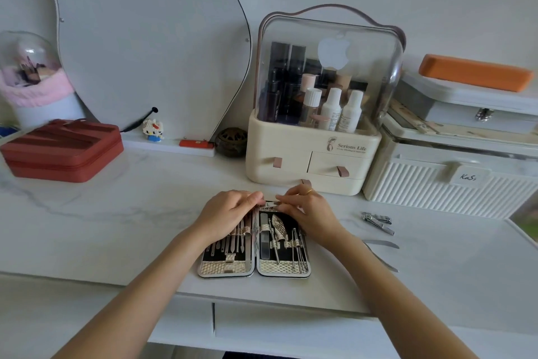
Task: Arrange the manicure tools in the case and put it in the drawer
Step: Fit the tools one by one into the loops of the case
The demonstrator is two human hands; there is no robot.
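Head view: manicure case [254, 267] lies open flat on the white marble tabletop [116, 227], near the front edge, most tools strapped in both halves. Left hand [225, 211] and right hand [308, 208] meet at the case's far edge, fingertips pinching a small metal tool [270, 204] between them. Two nail clippers [378, 221] lie loose on the tabletop to the right of the case, apart from it. Cream cosmetics organizer [313, 152] stands just behind the hands.
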